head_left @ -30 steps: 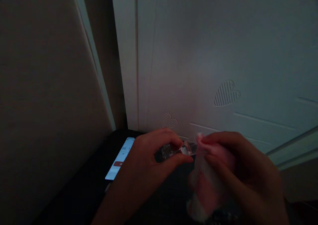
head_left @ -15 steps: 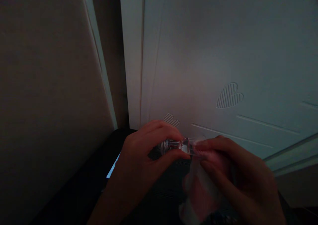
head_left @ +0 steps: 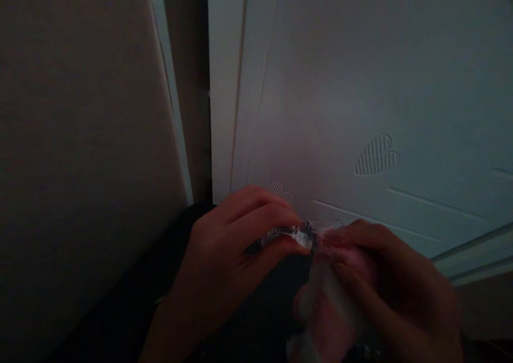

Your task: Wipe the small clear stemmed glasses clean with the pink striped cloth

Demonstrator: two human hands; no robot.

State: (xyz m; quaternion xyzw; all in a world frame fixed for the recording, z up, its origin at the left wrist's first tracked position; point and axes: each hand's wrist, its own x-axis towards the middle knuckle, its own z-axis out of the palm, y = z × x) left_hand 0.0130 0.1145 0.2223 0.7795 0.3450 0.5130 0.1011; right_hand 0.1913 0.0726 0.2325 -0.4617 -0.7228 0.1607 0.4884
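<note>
In the head view, a small clear stemmed glass (head_left: 304, 238) lies sideways between my hands, its foot toward the left and its bowl toward the right. My left hand (head_left: 236, 245) pinches it near the stem between thumb and fingers. My right hand (head_left: 404, 288) is closed on a pink and white cloth (head_left: 331, 320). Part of that cloth is pressed at or into the bowl's open end; the dim light does not show how deep. The rest of the cloth hangs down below the right fingers.
A pale door or panel (head_left: 320, 85) with grooved hearts stands close in front. At the left is a plain brownish surface (head_left: 80, 112) with a light edge strip. Below the hands lies a dark surface (head_left: 264, 320), mostly in shadow.
My right fingers have shifted slightly right along the bowl, and more of its clear end shows. The view has turned a little left. A bright strip beside my left wrist is out of sight.
</note>
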